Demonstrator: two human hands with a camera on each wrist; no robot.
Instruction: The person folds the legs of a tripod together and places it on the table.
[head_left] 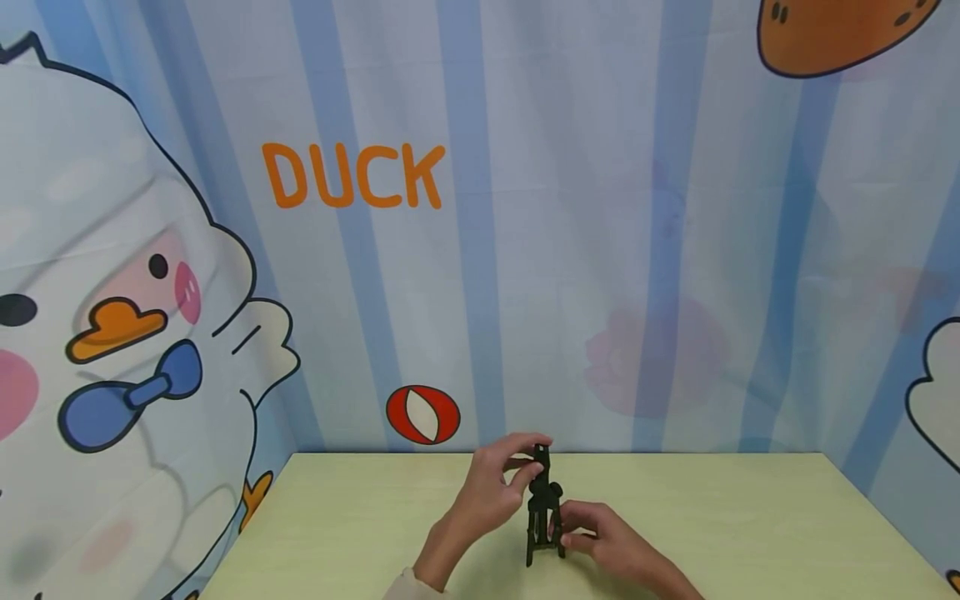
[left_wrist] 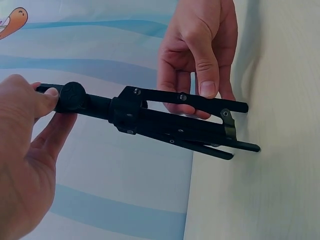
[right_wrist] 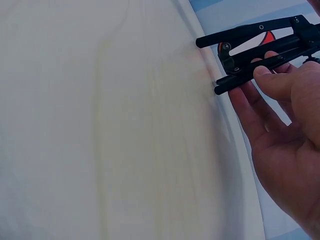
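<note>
A small black tripod (head_left: pixel 543 504) is held upright over the pale table, its legs only slightly spread. My left hand (head_left: pixel 491 487) grips its top between thumb and fingers, beside a round knob (left_wrist: pixel 73 96). Lower down, my right hand (head_left: pixel 611 542) pinches one leg (left_wrist: pixel 215 106) between thumb and fingers. In the right wrist view the right hand (right_wrist: pixel 285 100) has its thumb on that leg, with the fingers behind it. Short hinged braces (left_wrist: pixel 228 122) join the legs to the centre column. Whether the feet touch the table is hard to tell.
The pale yellow table (head_left: pixel 360 517) runs back to a blue-and-white striped curtain (head_left: pixel 555 250). Printed on the curtain are a large duck, the word DUCK and a red ball (head_left: pixel 423 414).
</note>
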